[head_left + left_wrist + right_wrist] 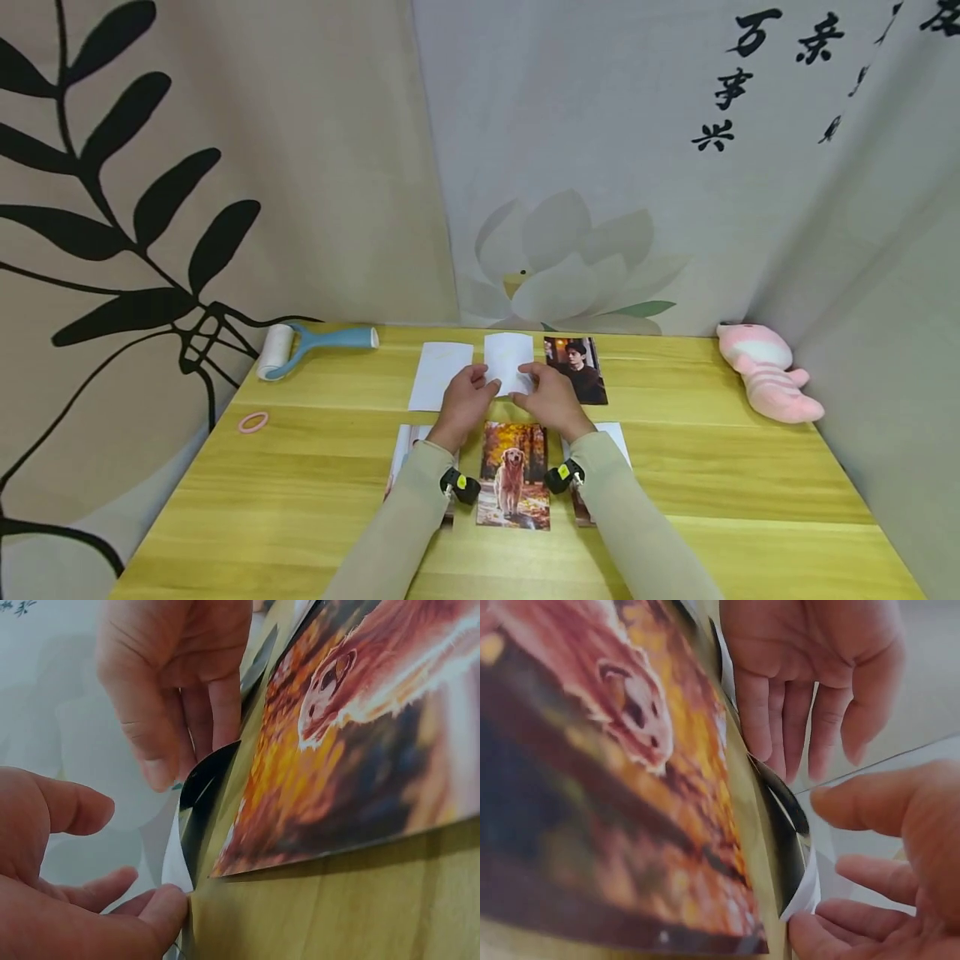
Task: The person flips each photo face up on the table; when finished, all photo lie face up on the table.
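A rectangular photo print (508, 358), white back upward, is at the middle of the far row, between a white-backed card (441, 375) to the left and a portrait photo (576, 371) to the right. Left hand (467, 400) and right hand (555, 400) hold its near corners; its near edge bows, showing a dark, glossy underside.

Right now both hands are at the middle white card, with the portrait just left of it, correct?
Not quite: the head view shows the portrait just right of the middle white card. The left hand and right hand are at it.
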The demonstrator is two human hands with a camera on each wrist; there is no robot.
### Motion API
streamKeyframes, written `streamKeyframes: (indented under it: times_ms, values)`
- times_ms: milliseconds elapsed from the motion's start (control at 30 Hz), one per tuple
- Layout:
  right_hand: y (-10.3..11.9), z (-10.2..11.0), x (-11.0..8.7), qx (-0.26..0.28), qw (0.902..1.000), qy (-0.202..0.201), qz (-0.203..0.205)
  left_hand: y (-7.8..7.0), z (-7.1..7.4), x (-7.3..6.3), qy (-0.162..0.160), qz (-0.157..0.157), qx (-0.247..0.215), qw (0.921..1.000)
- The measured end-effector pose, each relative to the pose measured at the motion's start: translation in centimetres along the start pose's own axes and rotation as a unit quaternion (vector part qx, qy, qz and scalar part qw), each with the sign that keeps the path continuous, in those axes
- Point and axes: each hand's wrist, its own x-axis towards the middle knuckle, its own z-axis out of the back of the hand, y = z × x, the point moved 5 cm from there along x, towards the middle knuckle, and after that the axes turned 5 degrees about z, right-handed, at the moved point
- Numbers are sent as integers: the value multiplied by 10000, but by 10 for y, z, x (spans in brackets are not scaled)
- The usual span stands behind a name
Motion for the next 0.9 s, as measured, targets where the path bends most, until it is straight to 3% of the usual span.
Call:
streamKeyframes:
  times_ms: [267, 567, 733, 900]
  values:
    - [1, -6, 1, -432, 9983, -11, 403, 2, 2, 1, 42, -52, -121, 9999]
    - [5, -5, -2, -567, 9973, -22, 459, -1, 11, 1, -248, -79, -75, 9996]
    - [7, -5, -4, -490, 9979, -17, 416, 2, 10, 2, -160, 83, -744, 9971]
    - [6, -9, -6, -496, 9979, -8, 411, 10, 2, 2, 254, 285, -1563, 9870]
